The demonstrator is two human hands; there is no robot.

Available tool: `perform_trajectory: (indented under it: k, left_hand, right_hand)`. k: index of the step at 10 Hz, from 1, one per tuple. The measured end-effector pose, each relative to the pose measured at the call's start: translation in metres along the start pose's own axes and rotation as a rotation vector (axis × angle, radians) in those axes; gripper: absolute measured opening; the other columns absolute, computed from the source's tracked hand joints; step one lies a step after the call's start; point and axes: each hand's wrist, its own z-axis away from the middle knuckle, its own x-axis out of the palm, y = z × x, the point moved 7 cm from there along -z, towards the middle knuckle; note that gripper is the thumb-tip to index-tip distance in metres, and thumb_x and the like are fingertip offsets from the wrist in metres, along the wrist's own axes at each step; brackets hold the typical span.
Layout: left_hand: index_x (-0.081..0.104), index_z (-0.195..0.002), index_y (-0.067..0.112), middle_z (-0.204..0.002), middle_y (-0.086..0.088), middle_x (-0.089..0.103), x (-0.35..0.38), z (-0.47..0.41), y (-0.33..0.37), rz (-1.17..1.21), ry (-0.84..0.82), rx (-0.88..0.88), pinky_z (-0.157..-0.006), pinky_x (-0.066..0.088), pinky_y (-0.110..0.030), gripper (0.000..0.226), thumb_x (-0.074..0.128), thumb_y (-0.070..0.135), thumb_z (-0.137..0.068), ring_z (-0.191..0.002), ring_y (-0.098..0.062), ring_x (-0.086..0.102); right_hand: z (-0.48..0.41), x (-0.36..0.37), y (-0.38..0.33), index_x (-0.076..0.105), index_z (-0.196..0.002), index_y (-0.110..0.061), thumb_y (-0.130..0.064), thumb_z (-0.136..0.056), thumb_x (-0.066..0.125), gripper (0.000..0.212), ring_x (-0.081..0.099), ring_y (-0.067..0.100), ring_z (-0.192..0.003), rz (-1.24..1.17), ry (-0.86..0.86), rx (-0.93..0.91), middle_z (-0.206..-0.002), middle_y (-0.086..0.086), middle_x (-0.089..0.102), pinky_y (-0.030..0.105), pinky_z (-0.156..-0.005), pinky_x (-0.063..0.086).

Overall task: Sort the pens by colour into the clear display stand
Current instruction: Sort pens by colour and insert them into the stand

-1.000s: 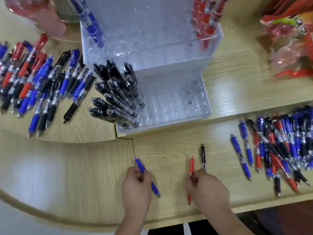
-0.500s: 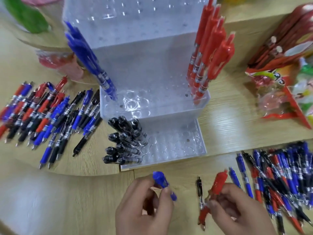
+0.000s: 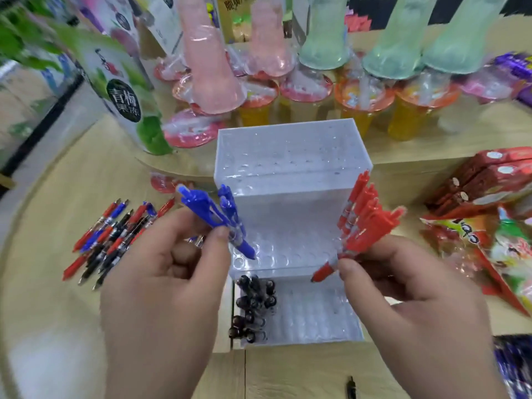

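The clear stepped display stand (image 3: 288, 156) stands in the middle of the wooden table. My left hand (image 3: 169, 286) pinches a blue pen (image 3: 213, 218), tip down over the left side of the middle tier, beside other blue pens (image 3: 230, 205) standing there. My right hand (image 3: 403, 295) pinches a red pen (image 3: 371, 234), tip down at the right side of the same tier, against a row of red pens (image 3: 357, 203). Several black pens (image 3: 254, 303) fill the left of the lowest tier.
A loose pile of red, blue and black pens (image 3: 115, 237) lies left of the stand. One black pen (image 3: 351, 388) lies near the front edge. Snack packets (image 3: 489, 214) sit at the right; jelly cups and bottles (image 3: 288, 93) crowd the back.
Both hands lifted their pens off the table and carried them up to the stand's middle tier. The view tilted upward, so the right-hand pen pile left the frame.
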Motion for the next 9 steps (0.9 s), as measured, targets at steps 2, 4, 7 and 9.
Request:
perform_trajectory:
  k: [2, 4, 7, 9]
  left_hand:
    - [0.065, -0.082, 0.048, -0.055, -0.003, 0.047, -0.008, -0.006, 0.016, -0.119, 0.061, 0.141, -0.051, 0.037, -0.027, 0.018, 0.069, 0.031, -0.084, -0.047, -0.015, 0.041]
    - [0.065, -0.085, 0.046, -0.056, 0.007, 0.042, 0.002, -0.008, 0.010, -0.160, 0.075, 0.137, -0.053, 0.036, -0.028, 0.023, 0.068, 0.023, -0.084, -0.049, -0.010, 0.039]
    - [0.068, -0.093, 0.037, -0.060, 0.011, 0.042, 0.005, -0.011, 0.003, -0.170, 0.085, 0.166, -0.054, 0.035, -0.016, 0.013, 0.068, 0.026, -0.087, -0.054, -0.012, 0.044]
    - [0.067, -0.089, 0.031, -0.056, 0.017, 0.041, 0.015, -0.010, -0.017, -0.215, 0.040, 0.109, -0.061, 0.041, -0.012, 0.013, 0.071, 0.021, -0.082, -0.059, -0.010, 0.049]
  right_hand:
    - [-0.022, 0.023, -0.015, 0.068, -0.085, -0.034, -0.029, -0.081, 0.068, 0.007, 0.054, -0.010, -0.069, 0.268, 0.032, -0.103, -0.063, -0.023, 0.055, 0.003, -0.061, 0.036]
    - [-0.025, 0.028, -0.014, 0.070, -0.093, -0.026, -0.029, -0.087, 0.059, 0.014, 0.055, 0.007, -0.065, 0.490, 0.112, -0.086, -0.073, -0.012, 0.063, 0.024, -0.057, 0.031]
    - [-0.040, 0.020, 0.000, 0.071, -0.086, -0.029, -0.048, -0.085, 0.064, 0.020, 0.062, 0.006, -0.059, 0.353, 0.134, 0.057, -0.062, -0.008, 0.065, 0.022, -0.064, 0.042]
    - [-0.051, 0.010, 0.000, 0.072, -0.084, -0.029, -0.048, -0.080, 0.074, 0.020, 0.059, 0.015, -0.072, 0.291, 0.166, 0.065, -0.075, -0.007, 0.062, 0.030, -0.072, 0.048]
